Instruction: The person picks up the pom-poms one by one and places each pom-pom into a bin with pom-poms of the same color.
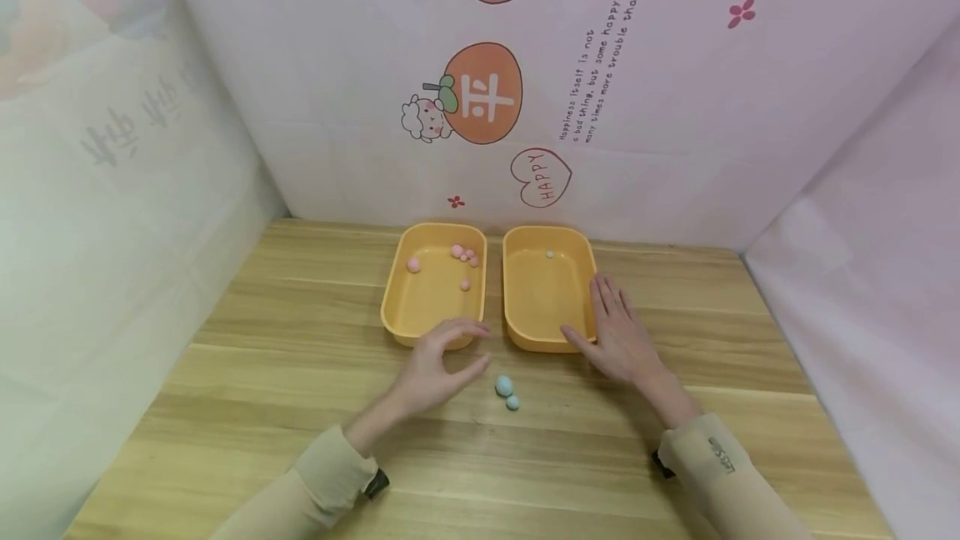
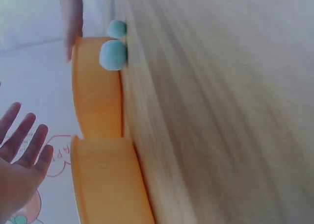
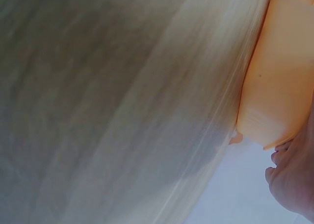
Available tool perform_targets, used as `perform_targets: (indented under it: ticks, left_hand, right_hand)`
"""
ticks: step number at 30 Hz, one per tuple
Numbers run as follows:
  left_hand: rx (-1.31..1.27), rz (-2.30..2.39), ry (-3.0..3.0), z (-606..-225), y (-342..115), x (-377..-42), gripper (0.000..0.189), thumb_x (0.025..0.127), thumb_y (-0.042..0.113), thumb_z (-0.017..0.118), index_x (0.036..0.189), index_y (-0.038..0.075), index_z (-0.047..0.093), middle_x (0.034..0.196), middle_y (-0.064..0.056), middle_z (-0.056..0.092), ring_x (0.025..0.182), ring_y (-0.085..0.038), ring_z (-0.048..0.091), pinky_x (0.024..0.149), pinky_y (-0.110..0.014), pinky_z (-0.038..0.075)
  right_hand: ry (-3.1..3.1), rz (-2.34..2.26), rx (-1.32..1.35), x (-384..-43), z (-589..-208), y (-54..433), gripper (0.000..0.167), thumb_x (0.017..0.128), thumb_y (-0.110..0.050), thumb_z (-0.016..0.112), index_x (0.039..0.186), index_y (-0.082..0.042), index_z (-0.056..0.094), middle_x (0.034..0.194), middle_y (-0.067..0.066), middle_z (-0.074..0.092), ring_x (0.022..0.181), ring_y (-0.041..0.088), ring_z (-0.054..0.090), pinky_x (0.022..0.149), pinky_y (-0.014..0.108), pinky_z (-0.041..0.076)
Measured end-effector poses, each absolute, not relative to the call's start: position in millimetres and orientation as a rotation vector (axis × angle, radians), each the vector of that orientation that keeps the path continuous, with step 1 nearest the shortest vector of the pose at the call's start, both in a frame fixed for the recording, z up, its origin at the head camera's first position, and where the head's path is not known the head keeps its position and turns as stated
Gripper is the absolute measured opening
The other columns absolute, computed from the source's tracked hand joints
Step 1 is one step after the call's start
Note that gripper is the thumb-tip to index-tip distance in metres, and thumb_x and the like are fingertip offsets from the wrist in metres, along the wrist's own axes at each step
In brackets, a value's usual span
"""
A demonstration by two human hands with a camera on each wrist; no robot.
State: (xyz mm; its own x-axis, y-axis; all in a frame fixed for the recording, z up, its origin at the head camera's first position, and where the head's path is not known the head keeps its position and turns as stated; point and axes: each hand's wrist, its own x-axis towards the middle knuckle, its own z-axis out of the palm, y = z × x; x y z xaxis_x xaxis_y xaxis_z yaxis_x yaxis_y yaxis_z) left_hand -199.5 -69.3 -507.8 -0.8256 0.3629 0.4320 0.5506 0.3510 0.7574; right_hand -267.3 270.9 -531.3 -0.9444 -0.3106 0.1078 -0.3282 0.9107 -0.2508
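My left hand (image 1: 431,369) hovers at the front of the left yellow tray (image 1: 435,302), its thumb and fingers spread apart with nothing between them. Just right of its thumb, two light blue balls (image 1: 504,386) sit side by side on the table, the larger one behind the smaller. The left wrist view shows the same blue balls (image 2: 113,55) in front of the trays. My right hand (image 1: 622,344) touches the right yellow tray (image 1: 547,298) at its front right corner, fingers extended along the side rim and thumb over the front. One tiny light blue ball (image 1: 550,254) lies inside that tray.
Several pink balls (image 1: 413,265) of different sizes lie in the left tray. Both trays stand side by side near the printed back curtain (image 1: 337,148), with a narrow gap between them. White curtains also border the wooden table (image 1: 600,473) on both sides.
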Motion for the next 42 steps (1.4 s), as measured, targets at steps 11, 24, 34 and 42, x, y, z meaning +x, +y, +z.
perform_targets:
  ticks: [11, 24, 34, 42]
  left_hand:
    - [-1.038, -0.826, -2.534, -515, -61, -203, 0.031, 0.105, 0.028, 0.074, 0.123, 0.004, 0.078, 0.130, -0.010, 0.080, 0.128, -0.027, 0.072, 0.114, -0.046, 0.060]
    - [-1.195, -0.540, -2.605, -520, -50, -213, 0.027, 0.105, 0.031, 0.075, 0.119, 0.009, 0.079, 0.119, -0.003, 0.082, 0.118, -0.020, 0.075, 0.110, -0.037, 0.061]
    - [-1.299, -0.479, -2.736, -524, -44, -215, 0.025, 0.105, 0.031, 0.076, 0.121, 0.012, 0.077, 0.121, -0.001, 0.079, 0.117, -0.018, 0.072, 0.105, -0.036, 0.062]
    - [-1.318, -0.477, -2.764, -530, -39, -217, 0.017, 0.102, 0.026, 0.080, 0.113, 0.014, 0.078, 0.111, 0.003, 0.078, 0.106, -0.015, 0.072, 0.097, -0.032, 0.062]
  right_hand:
    - [-3.008, 0.398, 0.499, -268, -529, 272, 0.104, 0.111, -0.062, 0.048, 0.172, 0.012, 0.008, 0.183, 0.032, 0.007, 0.172, 0.048, 0.009, 0.141, 0.065, 0.012]
    - [-3.022, 0.440, 0.507, -268, -527, 271, 0.105, 0.111, -0.063, 0.048, 0.172, 0.011, 0.006, 0.183, 0.031, 0.005, 0.172, 0.048, 0.008, 0.141, 0.064, 0.009]
    - [-3.025, 0.434, 0.515, -268, -526, 271, 0.104, 0.111, -0.062, 0.048, 0.172, 0.011, 0.005, 0.183, 0.031, 0.006, 0.172, 0.048, 0.008, 0.141, 0.065, 0.009]
    - [-3.011, 0.456, 0.514, -267, -529, 271, 0.103, 0.111, -0.061, 0.049, 0.171, 0.013, 0.009, 0.182, 0.032, 0.009, 0.172, 0.048, 0.009, 0.141, 0.065, 0.010]
